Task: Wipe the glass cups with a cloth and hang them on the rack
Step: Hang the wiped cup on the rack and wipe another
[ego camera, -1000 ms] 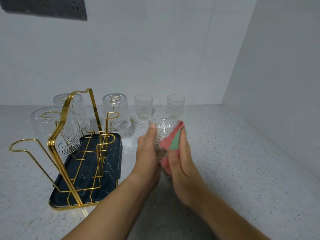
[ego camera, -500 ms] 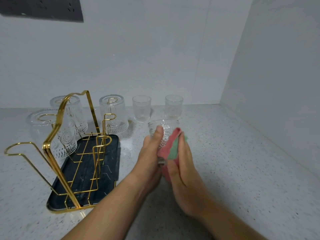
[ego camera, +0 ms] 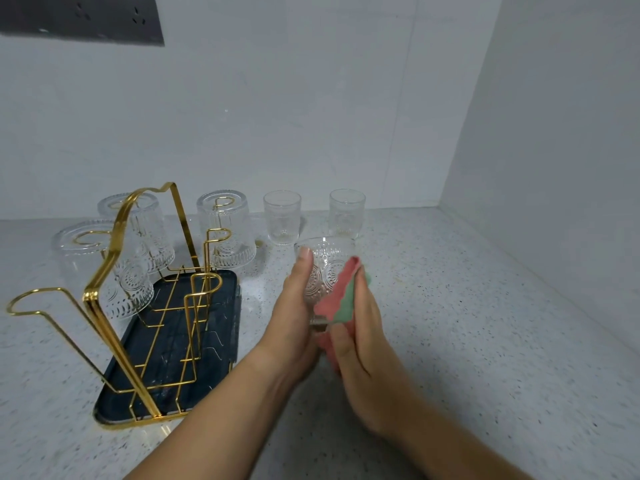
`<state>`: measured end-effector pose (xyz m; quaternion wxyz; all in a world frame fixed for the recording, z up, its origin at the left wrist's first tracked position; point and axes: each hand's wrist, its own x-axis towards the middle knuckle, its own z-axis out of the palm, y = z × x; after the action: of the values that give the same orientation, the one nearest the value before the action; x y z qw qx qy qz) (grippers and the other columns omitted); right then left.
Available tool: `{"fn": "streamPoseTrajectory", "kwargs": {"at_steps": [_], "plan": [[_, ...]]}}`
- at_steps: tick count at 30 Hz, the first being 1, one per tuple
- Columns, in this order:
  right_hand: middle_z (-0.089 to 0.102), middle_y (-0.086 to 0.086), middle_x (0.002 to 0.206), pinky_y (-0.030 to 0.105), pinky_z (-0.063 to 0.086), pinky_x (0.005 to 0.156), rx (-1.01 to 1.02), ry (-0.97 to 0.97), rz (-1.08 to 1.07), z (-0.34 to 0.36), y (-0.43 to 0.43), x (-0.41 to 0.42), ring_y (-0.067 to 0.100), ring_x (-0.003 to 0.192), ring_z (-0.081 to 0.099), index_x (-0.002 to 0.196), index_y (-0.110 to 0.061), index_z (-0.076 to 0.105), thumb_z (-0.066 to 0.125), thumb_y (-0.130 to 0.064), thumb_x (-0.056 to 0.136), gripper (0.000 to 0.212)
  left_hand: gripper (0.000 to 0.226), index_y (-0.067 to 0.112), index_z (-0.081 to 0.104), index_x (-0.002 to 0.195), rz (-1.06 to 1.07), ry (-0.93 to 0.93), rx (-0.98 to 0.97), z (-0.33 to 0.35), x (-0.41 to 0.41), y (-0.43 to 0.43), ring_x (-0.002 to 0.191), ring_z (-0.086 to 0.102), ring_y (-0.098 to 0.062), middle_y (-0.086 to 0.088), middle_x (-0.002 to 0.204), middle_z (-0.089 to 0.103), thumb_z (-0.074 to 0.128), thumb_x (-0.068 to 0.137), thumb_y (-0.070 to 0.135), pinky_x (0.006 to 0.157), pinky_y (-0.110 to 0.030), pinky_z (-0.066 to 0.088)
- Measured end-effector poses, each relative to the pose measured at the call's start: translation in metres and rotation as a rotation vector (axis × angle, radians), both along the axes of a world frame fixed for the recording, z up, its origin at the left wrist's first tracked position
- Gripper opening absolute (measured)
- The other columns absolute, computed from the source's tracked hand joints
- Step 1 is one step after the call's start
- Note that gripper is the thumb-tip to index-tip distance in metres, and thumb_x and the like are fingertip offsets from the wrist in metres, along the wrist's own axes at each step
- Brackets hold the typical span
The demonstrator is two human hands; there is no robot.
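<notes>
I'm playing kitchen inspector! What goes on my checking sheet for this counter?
Surface: speckled white countertop, no spills seen.
Job's things: embossed clear glass cup in hand; pink and green cloth against it; gold wire rack on dark blue tray carries three upside-down glass cups; two upright glass cups near the wall.
Clutter: nothing seen.
Grippers: left hand grips the cup; right hand holds the cloth.
Cables: nothing seen.
Surroundings: white walls; dark socket panel upper left.

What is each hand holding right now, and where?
The left hand grips the glass cup round its side; the right hand holds the cloth against it.
</notes>
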<state>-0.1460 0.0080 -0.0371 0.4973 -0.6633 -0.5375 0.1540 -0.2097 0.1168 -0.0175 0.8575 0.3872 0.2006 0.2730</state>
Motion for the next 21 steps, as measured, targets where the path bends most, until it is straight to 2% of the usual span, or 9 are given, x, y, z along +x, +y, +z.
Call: {"fn": "streamPoseTrajectory", "kwargs": {"at_steps": [2, 4, 6, 8, 11, 13, 15, 19, 21], "plan": [[0.015, -0.019, 0.167, 0.039, 0.037, 0.121, -0.005, 0.025, 0.010, 0.009, -0.003, 0.002, -0.002, 0.149, 0.029, 0.156, -0.051, -0.015, 0.023, -0.057, 0.105, 0.064, 0.117, 0.014, 0.053, 0.151, 0.026, 0.027, 0.033, -0.001, 0.004, 0.001, 0.121, 0.073, -0.037, -0.019, 0.132, 0.073, 0.079, 0.064, 0.087, 0.103, -0.051, 0.058], [0.033, -0.011, 0.160, 0.035, 0.049, 0.112, 0.019, 0.130, -0.013, 0.024, 0.004, 0.012, 0.003, 0.136, 0.049, 0.154, -0.057, -0.010, 0.024, -0.062, 0.100, 0.064, 0.091, 0.014, 0.059, 0.147, 0.016, 0.034, 0.109, -0.004, 0.006, -0.001, 0.120, 0.073, -0.032, -0.013, 0.121, 0.078, 0.059, 0.087, 0.081, 0.101, -0.050, 0.059], [0.029, -0.008, 0.166, 0.047, 0.044, 0.116, 0.059, 0.165, -0.085, 0.039, 0.016, 0.025, 0.015, 0.145, 0.044, 0.148, -0.069, -0.003, 0.023, -0.078, 0.092, 0.062, 0.071, 0.019, 0.069, 0.140, -0.024, 0.024, 0.106, -0.005, 0.008, -0.005, 0.128, 0.069, -0.033, -0.012, 0.131, 0.075, 0.037, 0.102, 0.069, 0.114, -0.062, 0.047], [0.021, -0.011, 0.169, 0.053, 0.040, 0.118, 0.089, 0.170, -0.123, 0.045, 0.025, 0.030, 0.018, 0.151, 0.037, 0.140, -0.079, 0.000, 0.022, -0.089, 0.083, 0.062, 0.067, 0.025, 0.076, 0.131, -0.050, 0.012, 0.079, -0.001, 0.006, -0.011, 0.130, 0.068, -0.032, -0.011, 0.136, 0.073, 0.031, 0.104, 0.066, 0.117, -0.066, 0.041], [0.007, -0.020, 0.170, 0.051, 0.035, 0.121, 0.087, 0.085, -0.079, 0.032, 0.022, 0.014, 0.012, 0.156, 0.022, 0.148, -0.069, -0.004, 0.023, -0.071, 0.096, 0.059, 0.059, 0.034, 0.078, 0.125, -0.043, -0.038, 0.109, -0.002, 0.004, -0.007, 0.122, 0.073, -0.025, -0.007, 0.133, 0.075, 0.048, 0.093, 0.073, 0.109, -0.055, 0.051], [0.003, -0.022, 0.169, 0.045, 0.035, 0.122, 0.064, 0.029, -0.042, 0.020, 0.011, 0.003, 0.008, 0.155, 0.021, 0.153, -0.060, -0.012, 0.023, -0.062, 0.101, 0.063, 0.093, 0.020, 0.058, 0.148, 0.007, -0.025, 0.093, -0.008, 0.004, 0.001, 0.126, 0.071, -0.031, -0.015, 0.142, 0.068, 0.076, 0.077, 0.077, 0.110, -0.054, 0.052], [-0.001, -0.025, 0.168, 0.036, 0.036, 0.122, 0.040, -0.017, -0.029, 0.012, 0.001, 0.000, 0.000, 0.153, 0.021, 0.154, -0.055, -0.018, 0.020, -0.062, 0.101, 0.066, 0.118, 0.011, 0.046, 0.154, 0.016, 0.012, 0.093, -0.009, 0.005, 0.003, 0.129, 0.068, -0.035, -0.022, 0.146, 0.064, 0.082, 0.067, 0.082, 0.112, -0.054, 0.052], [-0.007, -0.030, 0.164, 0.007, 0.024, 0.117, 0.028, -0.044, -0.094, 0.026, 0.001, 0.011, -0.021, 0.145, 0.009, 0.154, -0.051, -0.015, 0.019, -0.060, 0.101, 0.064, 0.076, 0.026, 0.077, 0.130, -0.097, 0.001, 0.076, -0.002, 0.006, -0.006, 0.127, 0.070, -0.027, -0.010, 0.137, 0.073, 0.042, 0.090, 0.081, 0.107, -0.047, 0.051], [0.006, -0.022, 0.169, 0.022, 0.031, 0.121, 0.056, 0.090, -0.128, 0.038, 0.012, 0.023, -0.008, 0.150, 0.022, 0.155, -0.056, -0.005, 0.021, -0.066, 0.100, 0.062, 0.072, 0.028, 0.075, 0.133, -0.098, 0.021, 0.054, -0.003, 0.006, -0.009, 0.131, 0.068, -0.028, -0.007, 0.139, 0.072, 0.032, 0.098, 0.074, 0.112, -0.053, 0.048]]}}
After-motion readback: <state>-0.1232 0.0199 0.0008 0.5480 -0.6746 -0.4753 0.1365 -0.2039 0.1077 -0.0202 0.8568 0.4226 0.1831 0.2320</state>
